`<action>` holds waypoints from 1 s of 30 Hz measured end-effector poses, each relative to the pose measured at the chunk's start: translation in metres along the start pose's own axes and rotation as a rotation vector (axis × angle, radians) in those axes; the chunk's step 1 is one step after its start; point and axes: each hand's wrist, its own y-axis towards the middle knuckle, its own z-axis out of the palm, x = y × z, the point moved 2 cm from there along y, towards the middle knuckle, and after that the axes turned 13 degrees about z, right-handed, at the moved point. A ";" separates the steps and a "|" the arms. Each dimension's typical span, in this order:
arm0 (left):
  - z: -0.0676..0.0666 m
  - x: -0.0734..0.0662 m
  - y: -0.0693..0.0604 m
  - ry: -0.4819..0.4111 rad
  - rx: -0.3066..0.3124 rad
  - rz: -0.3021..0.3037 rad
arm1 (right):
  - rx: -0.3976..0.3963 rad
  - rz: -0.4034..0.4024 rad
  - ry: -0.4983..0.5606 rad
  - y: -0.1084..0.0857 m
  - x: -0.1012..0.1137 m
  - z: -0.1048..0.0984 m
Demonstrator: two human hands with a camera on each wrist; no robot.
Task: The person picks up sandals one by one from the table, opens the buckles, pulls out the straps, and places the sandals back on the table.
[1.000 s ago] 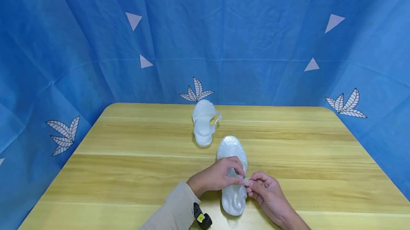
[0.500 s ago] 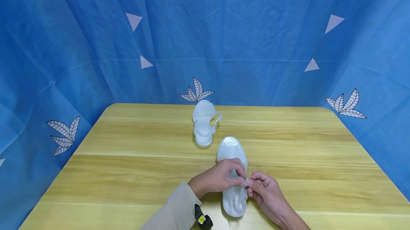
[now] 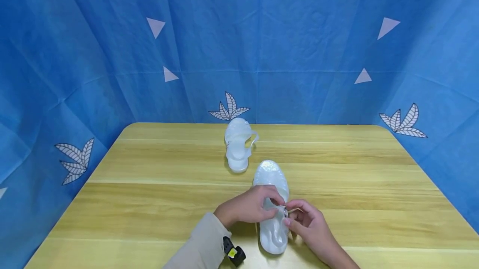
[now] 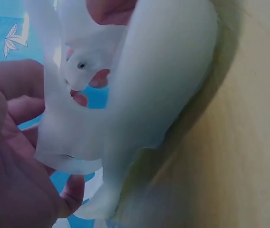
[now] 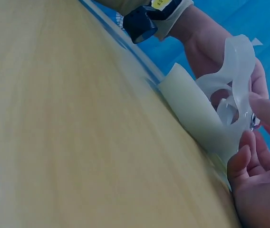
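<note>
A translucent white jelly sandal [image 3: 270,172] lies on the table, toe pointing away. My left hand [image 3: 250,204] reaches over it from the left, pinching the ankle strap near the buckle with thumb and forefinger. From the right, my right hand [image 3: 310,227] holds the strap at the buckle, forefinger and thumb on either side. In the right wrist view the metal buckle [image 5: 253,121] shows beside the right thumb; the strap [image 5: 237,59] arches above the heel. A holed strap piece [image 4: 85,64] appears in the left wrist view. The fingers partly hide the strap's end.
A second matching sandal [image 3: 237,146] lies farther back, slightly left, its strap hanging loose to the right. The wood-patterned table [image 3: 149,211] ends at a blue leaf-print curtain [image 3: 299,44]. A black wrist camera [image 3: 233,252] sits at the left sleeve.
My right forefinger and thumb have spread apart around the buckle, where they pinched the strap's end before. My left hand has shifted slightly left. Both sandals stay in place.
</note>
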 end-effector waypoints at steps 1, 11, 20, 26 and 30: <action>0.000 0.000 0.000 0.007 0.001 -0.002 | 0.003 -0.025 -0.032 0.000 0.000 0.001; 0.003 -0.004 0.003 0.089 -0.070 -0.031 | -0.140 -0.041 -0.175 0.004 0.004 0.014; -0.004 -0.009 0.004 0.278 -0.101 -0.015 | -0.270 0.001 -0.179 0.003 0.005 0.015; -0.005 -0.007 0.002 0.280 -0.125 -0.020 | -0.264 0.032 -0.175 0.003 0.005 0.014; -0.009 -0.002 -0.001 0.220 -0.181 -0.051 | -0.281 0.046 -0.173 0.002 0.004 0.013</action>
